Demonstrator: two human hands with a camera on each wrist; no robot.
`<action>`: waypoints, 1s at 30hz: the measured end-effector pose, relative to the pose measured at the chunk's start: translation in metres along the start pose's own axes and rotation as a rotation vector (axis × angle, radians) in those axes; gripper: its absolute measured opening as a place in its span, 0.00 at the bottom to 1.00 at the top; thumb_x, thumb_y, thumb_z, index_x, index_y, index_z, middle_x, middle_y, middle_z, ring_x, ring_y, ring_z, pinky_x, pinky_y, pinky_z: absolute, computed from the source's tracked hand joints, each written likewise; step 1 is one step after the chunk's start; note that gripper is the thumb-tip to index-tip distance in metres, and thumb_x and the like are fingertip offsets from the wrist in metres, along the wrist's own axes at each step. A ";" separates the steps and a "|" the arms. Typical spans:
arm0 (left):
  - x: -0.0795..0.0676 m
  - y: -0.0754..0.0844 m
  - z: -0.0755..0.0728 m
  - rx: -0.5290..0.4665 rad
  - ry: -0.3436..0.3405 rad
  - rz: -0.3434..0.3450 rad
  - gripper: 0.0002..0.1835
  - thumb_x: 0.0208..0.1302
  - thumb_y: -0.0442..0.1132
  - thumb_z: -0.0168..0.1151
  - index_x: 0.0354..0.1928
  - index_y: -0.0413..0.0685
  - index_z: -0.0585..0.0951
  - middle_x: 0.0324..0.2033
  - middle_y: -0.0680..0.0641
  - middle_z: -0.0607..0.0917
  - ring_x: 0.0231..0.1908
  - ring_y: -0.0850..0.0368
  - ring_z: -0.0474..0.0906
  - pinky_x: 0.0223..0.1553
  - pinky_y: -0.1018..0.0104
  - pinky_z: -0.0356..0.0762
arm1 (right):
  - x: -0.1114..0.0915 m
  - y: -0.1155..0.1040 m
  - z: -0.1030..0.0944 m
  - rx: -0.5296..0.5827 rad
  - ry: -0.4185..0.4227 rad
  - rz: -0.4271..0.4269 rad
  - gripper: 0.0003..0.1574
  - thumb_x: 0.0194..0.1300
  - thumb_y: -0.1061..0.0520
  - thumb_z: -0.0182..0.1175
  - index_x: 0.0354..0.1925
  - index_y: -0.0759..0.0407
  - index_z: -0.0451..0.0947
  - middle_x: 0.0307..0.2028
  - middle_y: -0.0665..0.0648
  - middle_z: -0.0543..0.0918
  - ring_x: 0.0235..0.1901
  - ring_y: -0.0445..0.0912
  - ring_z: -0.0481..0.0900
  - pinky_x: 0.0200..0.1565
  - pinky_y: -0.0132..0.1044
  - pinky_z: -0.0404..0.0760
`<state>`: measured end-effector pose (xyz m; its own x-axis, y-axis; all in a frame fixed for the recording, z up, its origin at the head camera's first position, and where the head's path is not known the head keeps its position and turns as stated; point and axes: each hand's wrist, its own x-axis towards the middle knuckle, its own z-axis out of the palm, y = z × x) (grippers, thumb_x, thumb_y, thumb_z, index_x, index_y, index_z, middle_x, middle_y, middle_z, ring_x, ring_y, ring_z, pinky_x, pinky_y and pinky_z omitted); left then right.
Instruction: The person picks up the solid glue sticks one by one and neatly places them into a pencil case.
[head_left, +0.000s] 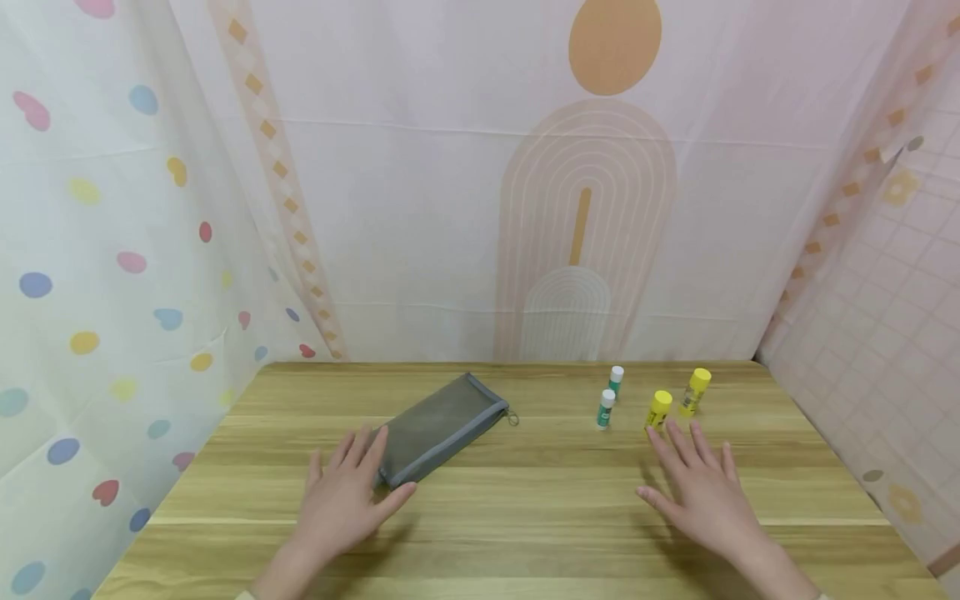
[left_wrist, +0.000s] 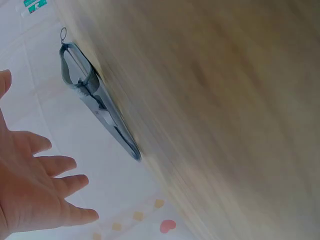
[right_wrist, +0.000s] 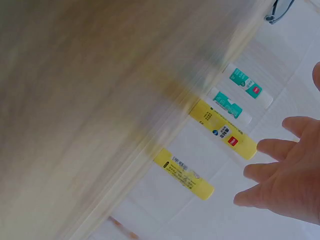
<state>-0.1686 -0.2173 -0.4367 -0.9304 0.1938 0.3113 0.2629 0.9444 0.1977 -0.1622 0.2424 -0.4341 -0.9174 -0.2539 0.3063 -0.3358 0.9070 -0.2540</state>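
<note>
A grey mesh zip pouch (head_left: 442, 421) lies slanted on the table, a small ring at its far right end. My left hand (head_left: 341, 504) is held beside the pouch's near left end, fingers spread and holding nothing. To the right, two yellow glue sticks (head_left: 659, 408) (right_wrist: 222, 129) stand upright with their caps on. Just left of them are two smaller green-and-white glue sticks (head_left: 605, 410) (right_wrist: 251, 86), also upright. My right hand (head_left: 705, 504) hovers in front of the yellow pair with fingers spread. Its fingertips overlap the base of the nearer yellow stick in the head view.
The wooden table (head_left: 525, 533) ends at the back against a pale patterned curtain (head_left: 405, 233). A dotted curtain (head_left: 112, 317) hangs along the left side, and a checked one (head_left: 892, 333) along the right.
</note>
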 end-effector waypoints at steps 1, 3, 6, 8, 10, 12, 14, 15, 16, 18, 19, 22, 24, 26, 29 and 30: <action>0.001 0.001 0.001 0.002 0.013 0.004 0.47 0.61 0.69 0.60 0.72 0.42 0.67 0.70 0.35 0.66 0.68 0.32 0.61 0.61 0.20 0.46 | 0.000 0.000 -0.001 0.005 0.004 -0.003 0.49 0.63 0.39 0.66 0.72 0.61 0.63 0.71 0.71 0.59 0.71 0.73 0.49 0.64 0.77 0.37; 0.002 0.002 0.002 0.006 0.037 0.016 0.46 0.61 0.68 0.61 0.71 0.42 0.68 0.68 0.36 0.69 0.67 0.32 0.63 0.61 0.21 0.48 | 0.000 -0.001 -0.001 0.013 0.018 -0.016 0.48 0.62 0.40 0.67 0.72 0.61 0.64 0.71 0.71 0.61 0.70 0.72 0.51 0.64 0.77 0.40; 0.004 0.003 0.004 0.010 0.066 0.026 0.46 0.60 0.67 0.63 0.70 0.42 0.69 0.67 0.36 0.71 0.65 0.33 0.66 0.61 0.22 0.51 | 0.000 -0.002 -0.002 0.014 0.035 -0.035 0.47 0.62 0.42 0.68 0.71 0.61 0.66 0.70 0.70 0.64 0.69 0.71 0.54 0.64 0.76 0.45; 0.006 0.004 0.005 0.011 0.082 0.033 0.46 0.59 0.66 0.64 0.70 0.41 0.69 0.66 0.36 0.72 0.64 0.33 0.67 0.61 0.22 0.53 | 0.001 -0.001 -0.001 0.014 0.052 -0.049 0.46 0.61 0.43 0.69 0.70 0.62 0.67 0.69 0.70 0.65 0.69 0.71 0.56 0.64 0.76 0.48; 0.007 0.006 0.005 0.011 0.096 0.039 0.46 0.59 0.65 0.65 0.69 0.40 0.70 0.65 0.37 0.73 0.64 0.34 0.68 0.61 0.23 0.54 | 0.002 -0.001 -0.002 0.015 0.074 -0.060 0.45 0.60 0.45 0.70 0.68 0.63 0.68 0.68 0.70 0.67 0.68 0.70 0.58 0.64 0.76 0.50; 0.010 0.007 0.006 0.012 0.110 0.051 0.46 0.58 0.65 0.66 0.69 0.40 0.70 0.64 0.37 0.74 0.63 0.35 0.68 0.61 0.24 0.56 | 0.004 -0.001 -0.001 0.015 0.108 -0.074 0.44 0.59 0.46 0.71 0.67 0.63 0.70 0.66 0.70 0.70 0.67 0.70 0.60 0.63 0.76 0.52; 0.012 0.008 0.007 0.013 0.121 0.059 0.46 0.57 0.64 0.67 0.68 0.39 0.71 0.64 0.37 0.75 0.63 0.35 0.69 0.61 0.24 0.57 | 0.005 -0.001 -0.001 0.011 0.143 -0.087 0.43 0.58 0.47 0.72 0.66 0.64 0.71 0.64 0.70 0.72 0.65 0.70 0.63 0.62 0.75 0.55; 0.013 0.009 0.007 0.013 0.125 0.062 0.46 0.56 0.64 0.67 0.68 0.39 0.72 0.63 0.37 0.75 0.63 0.36 0.69 0.61 0.24 0.57 | 0.006 -0.001 -0.001 0.009 0.159 -0.092 0.42 0.57 0.48 0.72 0.65 0.64 0.72 0.63 0.70 0.73 0.65 0.69 0.64 0.62 0.75 0.56; 0.014 0.010 0.008 0.014 0.128 0.066 0.45 0.56 0.64 0.68 0.67 0.39 0.72 0.63 0.37 0.76 0.62 0.36 0.70 0.60 0.25 0.58 | 0.006 -0.001 -0.001 0.009 0.170 -0.094 0.42 0.57 0.48 0.72 0.65 0.64 0.72 0.63 0.69 0.74 0.65 0.69 0.65 0.62 0.74 0.57; 0.017 0.012 0.009 0.014 0.133 0.072 0.45 0.54 0.63 0.69 0.66 0.39 0.73 0.62 0.37 0.76 0.62 0.36 0.71 0.60 0.25 0.58 | 0.007 -0.001 0.000 0.011 0.187 -0.098 0.41 0.57 0.49 0.72 0.65 0.64 0.72 0.62 0.69 0.74 0.64 0.69 0.66 0.62 0.74 0.58; 0.018 0.013 0.010 0.013 0.133 0.073 0.45 0.54 0.63 0.69 0.66 0.39 0.74 0.62 0.38 0.76 0.62 0.36 0.71 0.61 0.25 0.59 | 0.008 -0.002 0.000 0.011 0.193 -0.100 0.41 0.57 0.49 0.72 0.65 0.64 0.73 0.62 0.69 0.75 0.64 0.68 0.66 0.62 0.73 0.58; 0.021 0.016 0.012 0.015 0.135 0.082 0.44 0.53 0.62 0.71 0.65 0.39 0.74 0.62 0.38 0.77 0.61 0.37 0.71 0.61 0.27 0.60 | 0.009 -0.001 0.000 0.017 0.210 -0.103 0.40 0.57 0.49 0.71 0.64 0.63 0.73 0.61 0.68 0.76 0.63 0.67 0.68 0.62 0.72 0.59; 0.023 0.017 0.013 0.019 0.138 0.093 0.44 0.52 0.61 0.71 0.65 0.39 0.75 0.61 0.39 0.77 0.61 0.38 0.72 0.60 0.28 0.62 | 0.010 -0.001 0.000 0.029 0.224 -0.106 0.39 0.57 0.50 0.71 0.63 0.63 0.74 0.60 0.68 0.76 0.62 0.67 0.69 0.62 0.72 0.60; 0.025 0.019 0.015 0.024 0.142 0.107 0.44 0.52 0.61 0.71 0.65 0.39 0.75 0.61 0.39 0.78 0.60 0.38 0.72 0.60 0.30 0.64 | 0.010 -0.001 0.000 0.039 0.237 -0.107 0.38 0.57 0.51 0.71 0.63 0.63 0.74 0.59 0.68 0.77 0.61 0.67 0.70 0.62 0.71 0.61; 0.029 0.022 0.016 0.032 0.148 0.131 0.44 0.51 0.61 0.71 0.64 0.38 0.76 0.59 0.38 0.79 0.59 0.39 0.74 0.58 0.34 0.67 | 0.011 -0.002 -0.002 0.055 0.251 -0.101 0.37 0.57 0.53 0.71 0.62 0.64 0.75 0.58 0.67 0.78 0.60 0.67 0.71 0.61 0.71 0.62; 0.030 0.023 0.016 0.035 0.150 0.138 0.43 0.51 0.61 0.71 0.63 0.38 0.76 0.59 0.38 0.79 0.58 0.39 0.74 0.58 0.35 0.68 | 0.011 -0.002 -0.003 0.059 0.254 -0.098 0.36 0.57 0.53 0.72 0.62 0.64 0.75 0.58 0.67 0.79 0.60 0.67 0.72 0.61 0.70 0.62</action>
<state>-0.1951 -0.1858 -0.4380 -0.8370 0.2826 0.4686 0.3737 0.9207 0.1122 -0.1715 0.2389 -0.4275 -0.7999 -0.2402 0.5499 -0.4385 0.8596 -0.2623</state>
